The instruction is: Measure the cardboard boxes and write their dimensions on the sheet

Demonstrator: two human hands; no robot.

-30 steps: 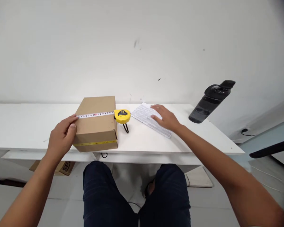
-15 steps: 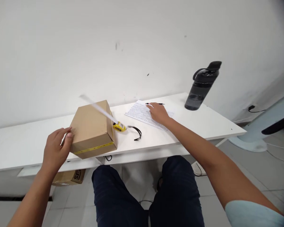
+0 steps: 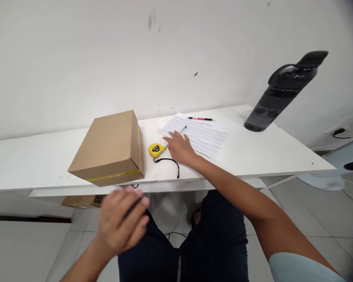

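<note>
A brown cardboard box [image 3: 111, 147] with yellow tape along its lower edge sits on the white table [image 3: 32, 164]. To its right lies a yellow tape measure [image 3: 155, 150], its blade wound in and its black strap [image 3: 172, 162] trailing on the table. My right hand [image 3: 180, 147] rests flat beside the tape measure with the fingers stretched toward it, touching or almost touching the case. My left hand [image 3: 122, 221] hangs below the table's front edge over my lap; it is blurred, with the fingers loosely apart and nothing in them.
A printed sheet of paper [image 3: 202, 135] lies behind my right hand, with a red and black pen [image 3: 200, 118] at its far edge. A dark water bottle [image 3: 282, 92] stands at the right. Another cardboard box [image 3: 82, 201] sits on the floor under the table.
The tape has snapped back off the box into its case. My left hand let go of the box and dropped below the table. My right hand slid from the paper to the tape measure.
</note>
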